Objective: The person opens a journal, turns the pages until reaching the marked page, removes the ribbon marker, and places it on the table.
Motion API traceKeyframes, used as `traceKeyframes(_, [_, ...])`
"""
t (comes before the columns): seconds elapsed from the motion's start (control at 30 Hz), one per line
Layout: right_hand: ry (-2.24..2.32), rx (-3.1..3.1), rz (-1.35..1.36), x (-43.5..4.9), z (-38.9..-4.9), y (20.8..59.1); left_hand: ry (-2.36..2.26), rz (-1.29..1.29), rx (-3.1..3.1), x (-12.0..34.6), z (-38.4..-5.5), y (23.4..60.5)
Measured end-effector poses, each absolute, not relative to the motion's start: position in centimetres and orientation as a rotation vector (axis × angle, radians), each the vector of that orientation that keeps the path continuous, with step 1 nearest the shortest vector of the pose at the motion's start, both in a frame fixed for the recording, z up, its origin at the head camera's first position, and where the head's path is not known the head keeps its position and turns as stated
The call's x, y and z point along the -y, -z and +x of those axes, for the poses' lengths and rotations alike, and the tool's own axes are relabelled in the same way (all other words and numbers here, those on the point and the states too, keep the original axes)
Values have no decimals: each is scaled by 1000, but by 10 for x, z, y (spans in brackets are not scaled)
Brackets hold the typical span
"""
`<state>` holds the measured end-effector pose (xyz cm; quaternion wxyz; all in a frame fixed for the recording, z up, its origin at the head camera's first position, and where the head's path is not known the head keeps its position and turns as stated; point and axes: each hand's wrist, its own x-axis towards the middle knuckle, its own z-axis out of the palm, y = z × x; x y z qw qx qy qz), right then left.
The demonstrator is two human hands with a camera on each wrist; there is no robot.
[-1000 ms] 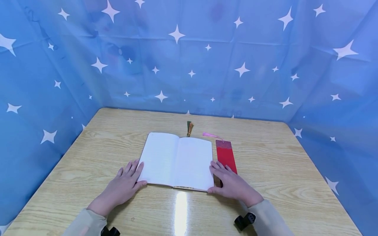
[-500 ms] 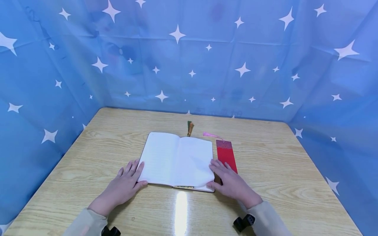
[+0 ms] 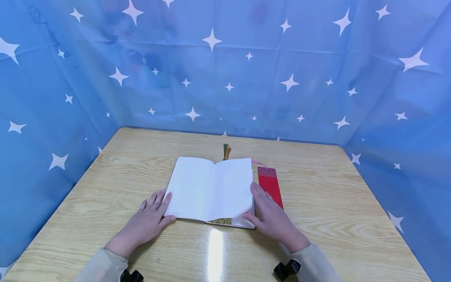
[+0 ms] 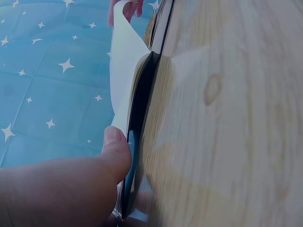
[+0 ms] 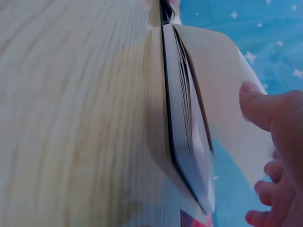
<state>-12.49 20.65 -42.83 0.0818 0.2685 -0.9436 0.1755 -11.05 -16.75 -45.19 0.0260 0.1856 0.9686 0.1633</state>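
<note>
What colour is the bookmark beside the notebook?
The bookmark is red with a purplish top, clearest in the head view.

A red bookmark (image 3: 268, 183) lies on the table (image 3: 338, 211), starry curtain (image 3: 246, 70) behind.

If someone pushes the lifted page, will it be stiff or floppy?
The lifted page is likely floppy: it bends into a curve in the left wrist view. It is probably light, looking thin as paper beside the right hand.
</note>
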Motion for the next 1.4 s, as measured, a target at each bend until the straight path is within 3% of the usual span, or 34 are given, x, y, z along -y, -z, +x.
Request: traceKeyframes(1.4, [-691, 2742, 1033, -141, -134, 405, -519, 603, -3021, 168, -111, 453])
